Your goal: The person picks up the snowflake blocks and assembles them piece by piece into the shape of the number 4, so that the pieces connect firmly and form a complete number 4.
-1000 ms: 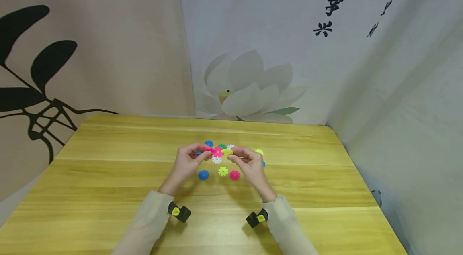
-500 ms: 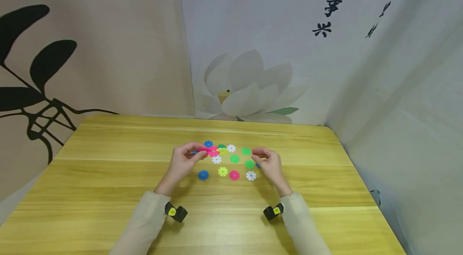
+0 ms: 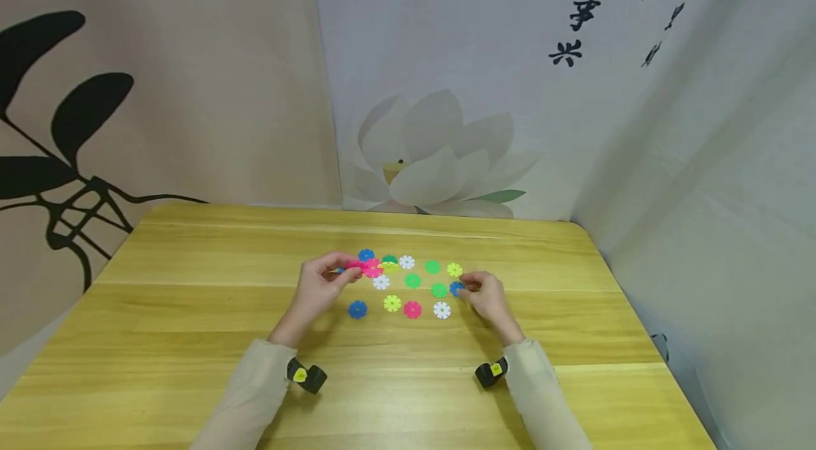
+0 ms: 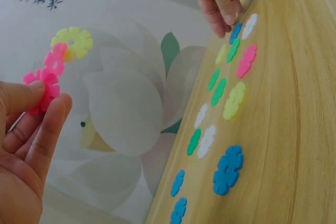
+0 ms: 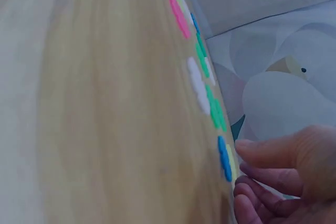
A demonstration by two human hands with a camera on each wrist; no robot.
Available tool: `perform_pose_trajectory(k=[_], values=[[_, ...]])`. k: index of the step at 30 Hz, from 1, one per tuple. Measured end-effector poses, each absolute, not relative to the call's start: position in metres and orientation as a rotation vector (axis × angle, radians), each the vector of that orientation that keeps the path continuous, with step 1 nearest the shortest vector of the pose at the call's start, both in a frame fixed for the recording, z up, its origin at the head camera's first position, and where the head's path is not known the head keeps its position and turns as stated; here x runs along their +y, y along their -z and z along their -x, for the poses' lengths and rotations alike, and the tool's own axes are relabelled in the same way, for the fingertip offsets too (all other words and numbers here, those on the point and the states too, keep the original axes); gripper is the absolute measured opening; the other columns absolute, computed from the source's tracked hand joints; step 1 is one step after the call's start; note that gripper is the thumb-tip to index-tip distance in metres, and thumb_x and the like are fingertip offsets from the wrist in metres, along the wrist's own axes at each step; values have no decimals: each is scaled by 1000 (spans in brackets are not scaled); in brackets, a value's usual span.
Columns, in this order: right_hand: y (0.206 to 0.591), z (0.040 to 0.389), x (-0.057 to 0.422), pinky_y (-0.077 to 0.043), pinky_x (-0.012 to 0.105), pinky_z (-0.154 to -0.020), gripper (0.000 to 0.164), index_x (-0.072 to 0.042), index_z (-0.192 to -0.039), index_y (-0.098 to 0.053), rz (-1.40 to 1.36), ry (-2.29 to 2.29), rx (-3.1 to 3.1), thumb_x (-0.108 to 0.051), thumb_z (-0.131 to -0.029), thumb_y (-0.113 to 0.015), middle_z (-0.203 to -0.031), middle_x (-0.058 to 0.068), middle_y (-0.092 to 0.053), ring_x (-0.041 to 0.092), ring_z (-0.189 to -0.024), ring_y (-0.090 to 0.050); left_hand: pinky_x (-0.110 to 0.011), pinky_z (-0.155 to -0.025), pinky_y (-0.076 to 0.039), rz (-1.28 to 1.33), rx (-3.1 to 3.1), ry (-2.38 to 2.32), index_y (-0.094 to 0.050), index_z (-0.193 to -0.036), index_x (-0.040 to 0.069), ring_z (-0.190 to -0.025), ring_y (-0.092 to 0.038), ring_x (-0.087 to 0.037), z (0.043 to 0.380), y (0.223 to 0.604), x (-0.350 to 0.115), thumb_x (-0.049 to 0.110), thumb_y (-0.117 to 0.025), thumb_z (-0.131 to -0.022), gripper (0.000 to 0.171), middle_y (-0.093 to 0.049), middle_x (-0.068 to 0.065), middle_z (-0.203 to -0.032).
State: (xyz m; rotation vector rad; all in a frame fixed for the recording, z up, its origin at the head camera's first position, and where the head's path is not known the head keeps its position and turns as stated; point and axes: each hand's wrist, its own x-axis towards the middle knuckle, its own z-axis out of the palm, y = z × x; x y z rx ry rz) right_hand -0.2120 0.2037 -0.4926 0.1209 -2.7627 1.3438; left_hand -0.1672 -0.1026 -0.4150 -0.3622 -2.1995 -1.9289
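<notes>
My left hand [image 3: 315, 288] pinches a short chain of notched plastic snowflake discs between thumb and fingers, raised off the table. In the left wrist view the gripped pink disc [image 4: 48, 88] joins a second pink disc [image 4: 55, 60], with a yellow disc [image 4: 75, 42] at the far end. Over to the right, my right hand [image 3: 489, 300] is low at a blue disc [image 3: 455, 288], fingers loosely bent. The right wrist view shows a gap between thumb and fingers, with that blue disc lying just beyond the thumb tip; contact is hard to tell.
Several loose discs lie flat on the wooden table [image 3: 382, 393], among them a white disc [image 3: 442, 310], a pink disc [image 3: 412, 310], a green disc [image 3: 413, 280] and a blue disc [image 3: 358, 309]. A printed curtain [image 3: 446, 46] hangs behind the table's back edge.
My right hand has let go of the yellow disc, now on the chain's end, and moved right to the blue disc. My left hand has shifted slightly left with the chain.
</notes>
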Motion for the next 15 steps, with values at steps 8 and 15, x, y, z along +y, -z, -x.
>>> perform_pose_trajectory(k=[8, 15], values=[[498, 213, 206, -52, 34, -75, 29, 6, -103, -67, -55, -1322, -2825, 2, -74, -74, -98, 16, -60, 25, -86, -56, -19, -65, -56, 364, -2185, 1938, -63, -88, -14, -71, -65, -7, 167, 416, -104, -12, -64, -82, 7, -65, -28, -85], [495, 217, 205, -49, 32, -71, 23, 4, -95, -68, -81, -1237, -2884, 1, -74, -76, -91, 12, -61, 21, -81, -54, -21, -65, -57, 398, -2181, 1928, -63, -89, -13, -71, -65, -7, 167, 417, -104, -11, -63, -82, 7, -65, -27, -84]])
